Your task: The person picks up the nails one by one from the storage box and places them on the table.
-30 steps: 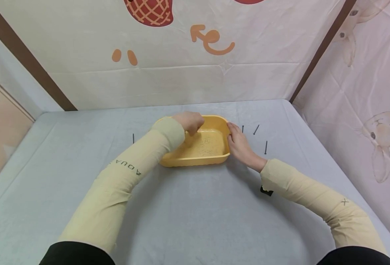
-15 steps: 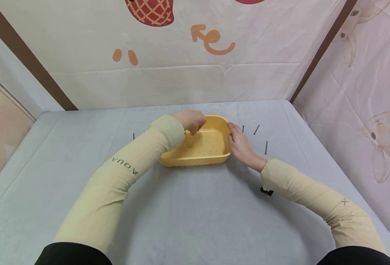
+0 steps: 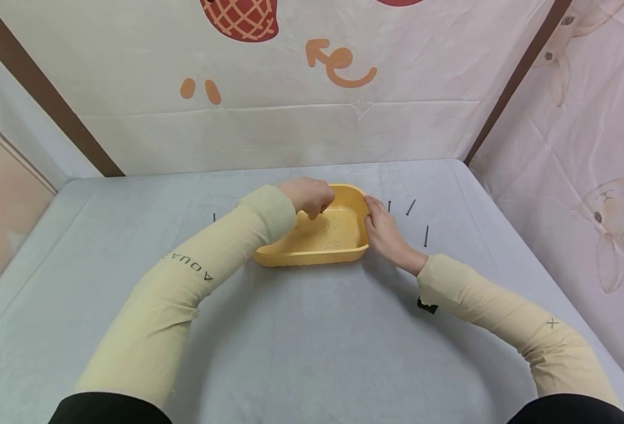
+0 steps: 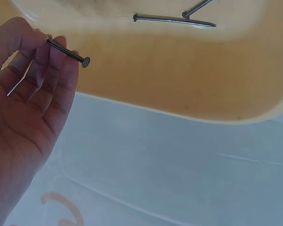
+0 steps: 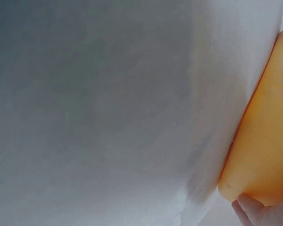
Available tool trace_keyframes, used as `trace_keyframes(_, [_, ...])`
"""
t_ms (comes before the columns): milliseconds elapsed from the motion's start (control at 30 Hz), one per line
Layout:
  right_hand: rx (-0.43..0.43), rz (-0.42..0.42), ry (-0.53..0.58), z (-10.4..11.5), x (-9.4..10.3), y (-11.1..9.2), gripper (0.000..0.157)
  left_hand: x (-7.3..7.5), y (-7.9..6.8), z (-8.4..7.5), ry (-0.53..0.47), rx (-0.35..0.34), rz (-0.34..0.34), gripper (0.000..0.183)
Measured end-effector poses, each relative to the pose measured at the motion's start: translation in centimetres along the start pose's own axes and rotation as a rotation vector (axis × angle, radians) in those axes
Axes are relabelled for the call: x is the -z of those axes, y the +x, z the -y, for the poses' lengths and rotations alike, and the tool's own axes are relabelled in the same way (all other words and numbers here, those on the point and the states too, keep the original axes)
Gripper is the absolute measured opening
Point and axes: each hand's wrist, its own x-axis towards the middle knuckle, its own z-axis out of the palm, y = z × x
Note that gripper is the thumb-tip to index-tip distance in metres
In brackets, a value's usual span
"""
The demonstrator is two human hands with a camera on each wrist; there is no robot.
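A shallow yellow plastic tray [image 3: 312, 258] stands on the cloth-covered table. My left hand [image 3: 307, 196] is over its far left part and pinches a dark metal nail [image 4: 68, 52] between thumb and fingertips, the flat head sticking out. In the left wrist view, two more nails lie on the tray floor: one nail [image 4: 172, 19] lengthwise, and another nail [image 4: 198, 8] slanting near it. My right hand [image 3: 388, 235] rests against the tray's right end, fingers fairly straight along the outer wall and the tips at the rim. The right wrist view shows only part of it.
Right of the tray, loose nails lie on the table: one nail [image 3: 410, 207] slanted, one nail [image 3: 426, 235] nearer, one nail [image 3: 389, 206] close to my right hand. Another nail [image 3: 214, 217] lies to the left, partly behind my left sleeve [image 3: 184, 277]. A printed curtain [image 3: 290, 135] hangs behind.
My left hand has shifted slightly right over the tray, and its forearm has swung a little left. The right hand and the tray look almost unmoved.
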Motion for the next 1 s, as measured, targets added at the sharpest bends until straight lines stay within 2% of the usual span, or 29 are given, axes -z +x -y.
trace_keyframes(267, [0.002,0.002,-0.009,0.1,0.0,0.0,0.045,0.1,-0.3,-0.6,0.025,-0.024,0.020,0.017])
trace_keyframes(733, [0.003,0.007,0.000,0.1,0.0,-0.1,0.045,-0.1,-1.1,-0.7,0.035,-0.043,0.037,0.024])
trace_keyframes(1000, [0.001,0.009,0.007,0.2,0.1,-0.1,0.045,0.2,-1.7,-0.8,0.006,-0.043,0.032,0.014])
